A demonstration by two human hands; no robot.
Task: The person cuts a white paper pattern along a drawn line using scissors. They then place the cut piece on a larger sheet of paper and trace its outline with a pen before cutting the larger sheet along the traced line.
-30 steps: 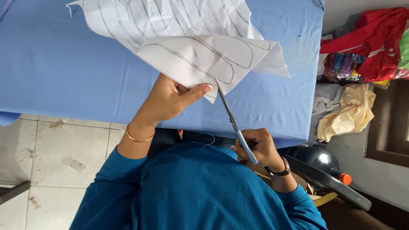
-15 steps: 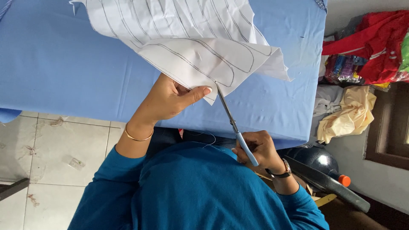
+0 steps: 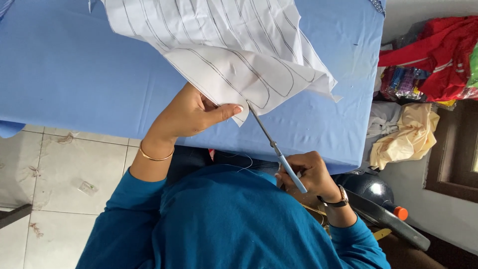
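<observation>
A large white sheet (image 3: 234, 55) marked with curved dark lines lies partly on the blue-covered table (image 3: 74, 74), its near corner lifted. My left hand (image 3: 191, 112), with a gold bangle at the wrist, pinches that corner with the thumb on top. My right hand (image 3: 308, 174), wearing a wristwatch, grips light-blue-handled scissors (image 3: 276, 149). The scissor blades point up into the sheet's edge just right of my left thumb.
A pile of red and multicoloured cloth (image 3: 428, 60) and a yellowish cloth (image 3: 403, 134) lie to the right of the table. A dark rounded object with an orange cap (image 3: 383, 199) sits by my right elbow. Tiled floor (image 3: 59, 174) shows at lower left.
The sheet's loose right corner has shifted slightly to the right and the scissors have edged a little further into the sheet. Both hands keep their hold.
</observation>
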